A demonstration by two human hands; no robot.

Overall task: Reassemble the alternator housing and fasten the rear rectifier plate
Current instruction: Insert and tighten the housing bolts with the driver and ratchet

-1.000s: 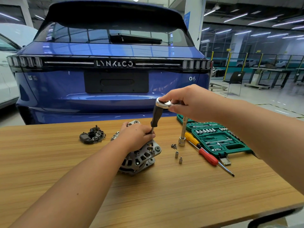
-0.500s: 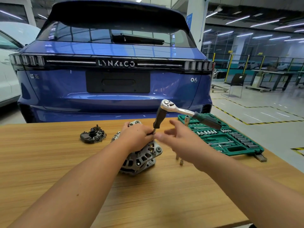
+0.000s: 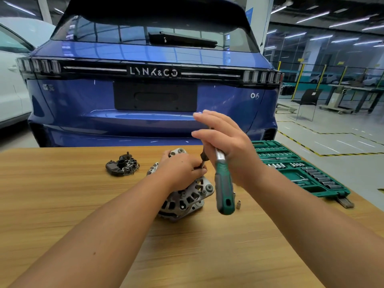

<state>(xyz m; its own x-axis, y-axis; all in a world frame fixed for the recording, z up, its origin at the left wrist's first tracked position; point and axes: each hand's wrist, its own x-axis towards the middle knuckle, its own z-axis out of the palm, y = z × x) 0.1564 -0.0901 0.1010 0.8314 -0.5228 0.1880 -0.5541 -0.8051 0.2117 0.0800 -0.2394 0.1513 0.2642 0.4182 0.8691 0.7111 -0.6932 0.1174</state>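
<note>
Here ratchet (image 3: pixel 223 181) handle points toward the viewer.

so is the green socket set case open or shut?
Open: the green socket set case lies flat on the wooden table, sockets exposed in their slots.

On the table (image 3: pixel 62 204), the alternator (image 3: pixel 187 196) sits mid-way, the rectifier plate (image 3: pixel 122 165) behind-left of it, the socket case (image 3: pixel 299 169) to the right, a car (image 3: pixel 153 90) behind the table.

Blue car (image 3: pixel 153 94) behind wooden table (image 3: pixel 52 204), strip-lit workshop hall.
</note>
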